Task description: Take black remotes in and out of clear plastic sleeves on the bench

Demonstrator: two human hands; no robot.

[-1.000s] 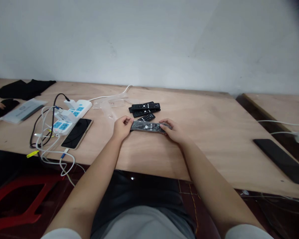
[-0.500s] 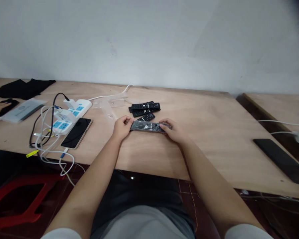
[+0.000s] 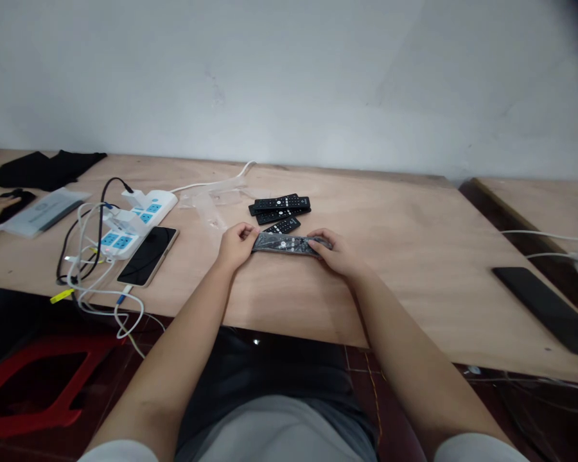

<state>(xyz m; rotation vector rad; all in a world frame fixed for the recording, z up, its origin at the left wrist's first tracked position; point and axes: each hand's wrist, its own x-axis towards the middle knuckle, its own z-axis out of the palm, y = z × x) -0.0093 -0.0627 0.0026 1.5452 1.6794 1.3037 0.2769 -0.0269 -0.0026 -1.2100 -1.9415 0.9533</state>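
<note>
Your left hand (image 3: pixel 237 246) and right hand (image 3: pixel 336 251) gripped opposite ends of a wrapped remote (image 3: pixel 289 244) near a remote pile (image 3: pixel 282 203).

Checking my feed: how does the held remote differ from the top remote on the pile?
The held remote looks greyish and shiny, as if film-wrapped; the top remote looks plain black. The left hand and right hand grip the held remote's ends; the top remote rests on other remotes. Both show their buttons upward.
</note>
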